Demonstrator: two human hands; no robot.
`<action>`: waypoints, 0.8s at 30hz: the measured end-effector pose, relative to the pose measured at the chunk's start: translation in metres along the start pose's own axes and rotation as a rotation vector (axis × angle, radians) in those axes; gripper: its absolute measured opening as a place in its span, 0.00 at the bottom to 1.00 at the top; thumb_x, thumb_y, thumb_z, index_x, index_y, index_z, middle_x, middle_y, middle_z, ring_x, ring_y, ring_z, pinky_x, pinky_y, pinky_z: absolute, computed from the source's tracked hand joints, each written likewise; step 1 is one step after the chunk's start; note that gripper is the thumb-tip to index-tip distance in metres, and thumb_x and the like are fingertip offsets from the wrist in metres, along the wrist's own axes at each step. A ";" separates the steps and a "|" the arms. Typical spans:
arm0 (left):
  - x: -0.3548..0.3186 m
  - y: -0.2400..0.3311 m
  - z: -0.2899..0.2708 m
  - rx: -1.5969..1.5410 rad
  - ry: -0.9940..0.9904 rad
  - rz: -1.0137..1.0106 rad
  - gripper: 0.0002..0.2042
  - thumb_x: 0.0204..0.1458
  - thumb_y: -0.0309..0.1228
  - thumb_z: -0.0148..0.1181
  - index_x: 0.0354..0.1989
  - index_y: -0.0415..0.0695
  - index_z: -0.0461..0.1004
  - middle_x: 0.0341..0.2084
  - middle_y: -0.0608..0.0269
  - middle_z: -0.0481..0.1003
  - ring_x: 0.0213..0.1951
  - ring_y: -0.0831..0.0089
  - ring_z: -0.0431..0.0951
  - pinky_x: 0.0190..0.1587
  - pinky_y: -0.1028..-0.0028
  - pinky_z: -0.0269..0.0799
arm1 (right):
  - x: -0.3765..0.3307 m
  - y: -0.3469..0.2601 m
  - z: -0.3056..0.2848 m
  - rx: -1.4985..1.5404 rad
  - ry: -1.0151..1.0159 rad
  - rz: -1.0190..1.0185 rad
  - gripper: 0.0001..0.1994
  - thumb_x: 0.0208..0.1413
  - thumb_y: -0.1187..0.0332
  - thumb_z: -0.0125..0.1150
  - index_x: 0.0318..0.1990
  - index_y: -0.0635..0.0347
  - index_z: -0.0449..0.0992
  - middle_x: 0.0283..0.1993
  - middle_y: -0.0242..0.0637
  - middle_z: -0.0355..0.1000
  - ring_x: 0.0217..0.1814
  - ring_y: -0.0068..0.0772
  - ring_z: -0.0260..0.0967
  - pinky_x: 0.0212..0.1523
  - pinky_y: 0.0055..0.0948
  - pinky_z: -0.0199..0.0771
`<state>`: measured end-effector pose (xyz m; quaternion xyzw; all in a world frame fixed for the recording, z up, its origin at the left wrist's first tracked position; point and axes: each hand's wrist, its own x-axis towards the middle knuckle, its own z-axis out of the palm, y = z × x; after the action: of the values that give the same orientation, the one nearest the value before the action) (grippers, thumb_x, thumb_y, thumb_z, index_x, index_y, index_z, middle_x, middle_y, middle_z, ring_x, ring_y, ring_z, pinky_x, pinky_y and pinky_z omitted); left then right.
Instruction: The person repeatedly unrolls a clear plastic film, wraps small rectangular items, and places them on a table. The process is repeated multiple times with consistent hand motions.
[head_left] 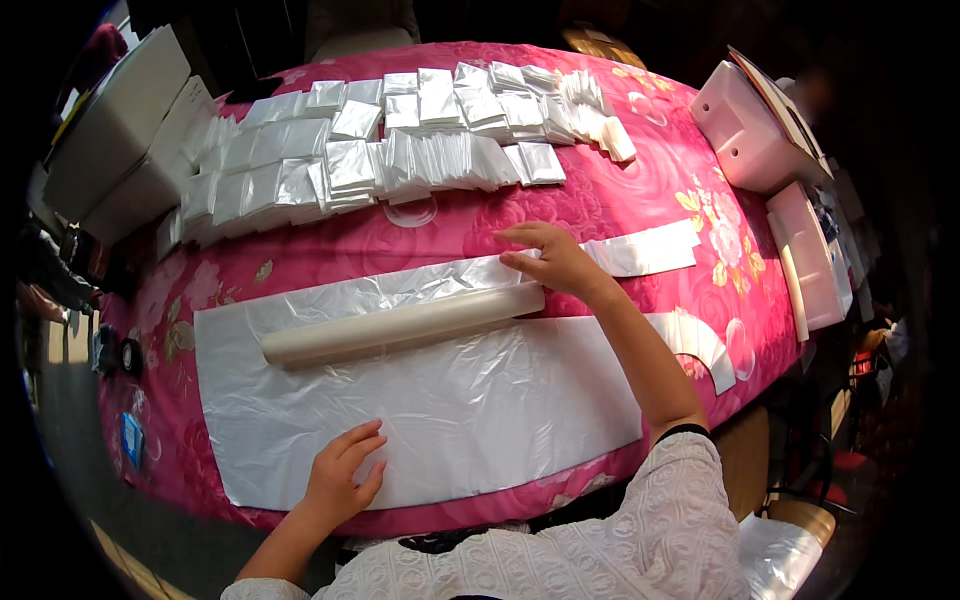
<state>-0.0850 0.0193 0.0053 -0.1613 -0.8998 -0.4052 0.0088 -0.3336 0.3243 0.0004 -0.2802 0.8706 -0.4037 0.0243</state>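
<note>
A: How near do the edges of the white plastic sheet (pixel 420 430) come to the rim of the surface (pixel 165 275)?

B: On the person's side, just a narrow margin of pink cloth (pixel 655 185) shows. The margin at the left end is wider.

A: And beyond it?

B: A band of cloth separates it from the stacks of folded packets (pixel 430 160) on the far side. More shows at the right, past the flat white strip (pixel 645 250) and the curved fan of white pieces (pixel 700 345).

A: Where's the pale roll (pixel 390 328)?

B: Aslant on the sheet, left end well inside the border, right end just beside the right hand (pixel 540 262).

A: Is that hand gripping it?

B: Its fingers are parted and slightly bent, grasping nothing I can see; whether they touch the plastic, I can't tell. The left hand (pixel 345 475) is released too, fingers half curled over the near part of the sheet.

A: Containers?

B: White boxes (pixel 130 130) at the left end, insides hidden. At the right, a pale box with round holes (pixel 745 135), contents hidden as well; nearer, a second pale box (pixel 808 260), with dark things at its far side, too shadowed to name.
</note>
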 end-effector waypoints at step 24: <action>0.027 0.062 0.117 0.235 -0.153 0.211 0.45 0.43 0.46 0.58 0.64 0.37 0.39 0.63 0.35 0.34 0.64 0.40 0.36 0.64 0.56 0.38 | -0.254 0.051 -0.052 -0.517 0.394 0.330 0.18 0.53 0.70 0.47 0.52 0.68 0.66 0.58 0.49 0.61 0.62 0.46 0.55 0.61 0.37 0.53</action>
<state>-0.0789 0.1506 -0.0244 -0.2832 -0.9171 -0.2807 0.0014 -0.1579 0.5149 -0.0480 -0.0498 0.9653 -0.2074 -0.1508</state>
